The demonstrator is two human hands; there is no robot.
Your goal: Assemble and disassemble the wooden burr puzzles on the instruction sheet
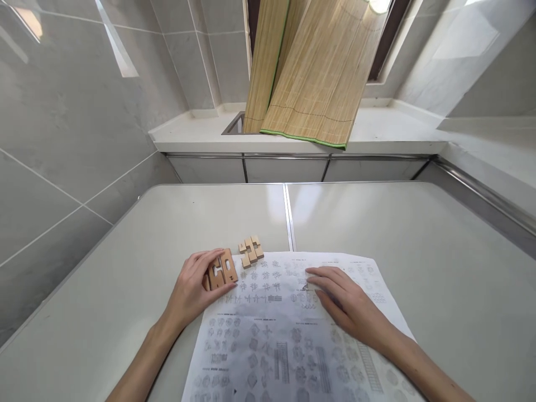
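Since I have only the head view to work from, I judge the step by how the left hand [190, 287] sits around the brown pieces [228, 267]. Its fingers reach over their far edge and its thumb lies along the near one, closed down to their width; they are at the upper left edge of the sheet [268, 329]. I want that hold light and even, squeezing from both edges so that the row stays lined up, with the cut-outs and the printed mark left uncovered. Just beyond, the pale pieces [250, 251] stand close by, so I would leave room not to knock them. My right hand [345, 301] has loosely bent, parted fingers over the sheet and grips nothing I can see; whether every fingertip presses down I cannot tell. A flat, gentle touch there should steady the sheet without creasing it or hiding the drawings.
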